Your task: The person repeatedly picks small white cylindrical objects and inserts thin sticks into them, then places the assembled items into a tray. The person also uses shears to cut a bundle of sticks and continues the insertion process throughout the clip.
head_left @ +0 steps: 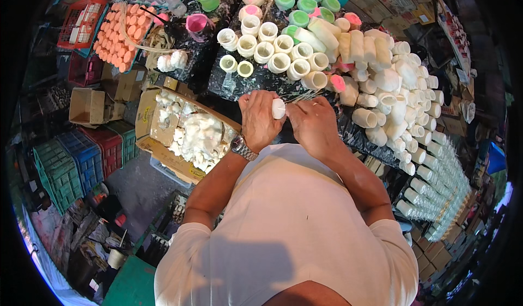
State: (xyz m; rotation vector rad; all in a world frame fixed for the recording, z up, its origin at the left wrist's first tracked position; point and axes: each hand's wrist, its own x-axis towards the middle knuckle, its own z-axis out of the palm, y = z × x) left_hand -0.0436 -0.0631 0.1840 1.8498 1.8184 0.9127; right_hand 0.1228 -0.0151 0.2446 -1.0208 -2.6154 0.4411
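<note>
Near the table's front edge, my left hand (258, 119) is closed around a small white candle (278, 108), its round pale end facing up. My right hand (314, 122) meets it from the other side, fingers pinched together close to the candle; what they grip is too small to make out. Thin pale wicks (304, 94) fan out just beyond the right fingertips, and I cannot tell whether they lie on the table or are held. Past both hands stand several white open-topped cups (279, 62) in rows, with green-filled cups (299, 18) behind them.
A big heap of white wax cylinders (400, 85) covers the table's right side. At left, a cardboard box (150, 122) holds white wax scraps (200, 134). Farther left are orange cylinders (117, 33), a pink cup (197, 23) and stacked plastic crates (68, 167).
</note>
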